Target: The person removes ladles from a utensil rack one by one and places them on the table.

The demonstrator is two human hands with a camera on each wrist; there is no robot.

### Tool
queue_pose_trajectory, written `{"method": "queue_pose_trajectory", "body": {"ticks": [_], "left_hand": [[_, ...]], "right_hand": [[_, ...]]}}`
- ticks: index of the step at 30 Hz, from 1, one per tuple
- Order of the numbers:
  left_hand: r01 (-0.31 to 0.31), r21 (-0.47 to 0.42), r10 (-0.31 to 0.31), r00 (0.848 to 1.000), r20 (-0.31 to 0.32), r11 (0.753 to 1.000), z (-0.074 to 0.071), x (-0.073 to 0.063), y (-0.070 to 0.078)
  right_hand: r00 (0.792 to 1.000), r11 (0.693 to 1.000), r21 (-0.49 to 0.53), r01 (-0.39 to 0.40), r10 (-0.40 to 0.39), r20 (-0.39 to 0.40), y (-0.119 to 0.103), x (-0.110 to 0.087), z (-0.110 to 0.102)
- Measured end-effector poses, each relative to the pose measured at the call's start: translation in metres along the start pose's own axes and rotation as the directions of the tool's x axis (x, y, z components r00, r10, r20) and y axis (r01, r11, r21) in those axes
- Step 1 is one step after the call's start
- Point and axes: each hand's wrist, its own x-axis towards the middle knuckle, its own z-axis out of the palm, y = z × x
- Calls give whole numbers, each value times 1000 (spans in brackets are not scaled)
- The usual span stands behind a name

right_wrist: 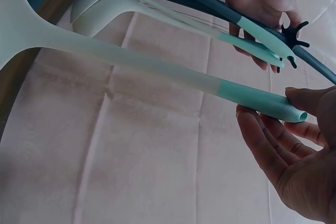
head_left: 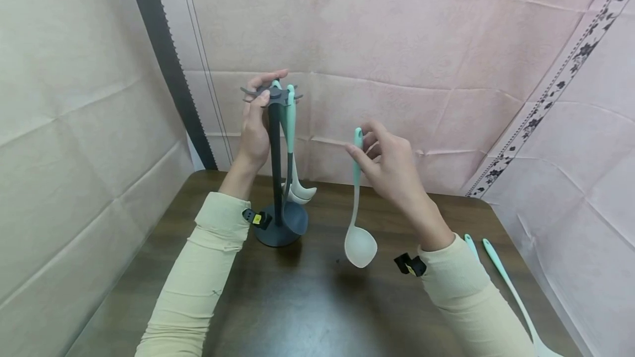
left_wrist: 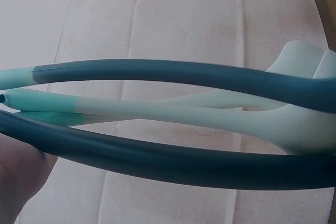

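Pinching the white ladle by its mint handle, the right grip sits right of the frame's centre — the bowl hanging over the brown surface. Upper left of centre, the left grip holds the dark stand by its hooked top.

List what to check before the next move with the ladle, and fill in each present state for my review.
1. Right hand holds the ladle by its green handle: ok.
2. Ladle lifted clear of the table: ok.
3. Stand upright: ok.
4. Left hand holds the stand near its top: ok.
5. A bare hook on the stand: ok, at least one shows.
6. Ladle's handle at a hook: not ok, it is apart from the stand.
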Motion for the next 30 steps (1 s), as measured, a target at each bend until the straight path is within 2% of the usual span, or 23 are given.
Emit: {"method": "queue_pose_trajectory", "body": {"ticks": [12,18,21,27,30], "left_hand": [[16,-25,-17,999,-45,1000,1,-3,0],[35,-63,-44,989,-139,997,9,-6,2],[44,-45,-51,984,-171,998,13,-5,3],[32,7,-31,986,-162,999,10,-3,2],[63,1,-62,986,-157,998,7,-1,3]], "right_hand": [[1000,1000,-4,-19,19,2,10,-10,-7],[999,999,9,-35,35,-6,13,-10,-11],[999,999,22,-45,45,-11,14,-11,-12],[999,999,19,-44,44,-22,18,-13,-16],[999,999,12,-34,34,-34,21,-14,-20]]}}
